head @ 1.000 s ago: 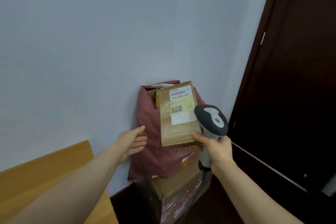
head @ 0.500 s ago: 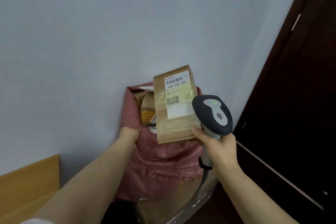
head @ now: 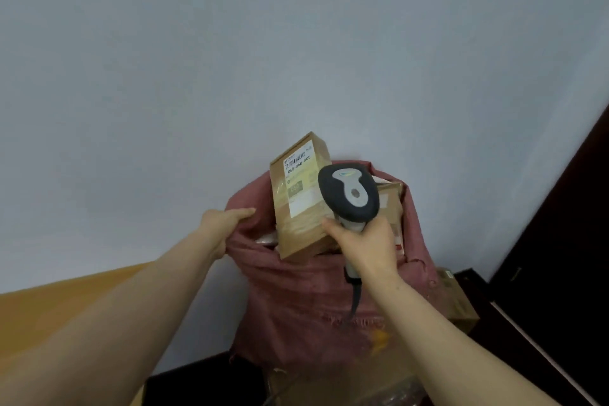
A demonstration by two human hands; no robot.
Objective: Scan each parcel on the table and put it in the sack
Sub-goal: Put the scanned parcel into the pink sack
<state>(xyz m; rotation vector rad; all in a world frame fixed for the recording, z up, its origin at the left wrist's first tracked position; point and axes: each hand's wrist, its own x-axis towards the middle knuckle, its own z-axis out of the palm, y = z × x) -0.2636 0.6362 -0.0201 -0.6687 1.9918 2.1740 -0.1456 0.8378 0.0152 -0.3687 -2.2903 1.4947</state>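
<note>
Lowering brown cardboard parcel with white label point(head: 296, 208), tilted, lower end within mouth of dusky-pink woven sack point(head: 296, 300): right hand point(head: 362, 244) clasps it alongside grey handheld scanner point(head: 349, 194); left hand point(head: 224, 224) grips sack rim, best pulled wide so corners clear.

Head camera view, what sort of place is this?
Probably an indoor parcel-sorting corner: a pink sack stuffed with boxes, a labelled parcel and barcode scanner in the right hand, a plain wall.
</note>
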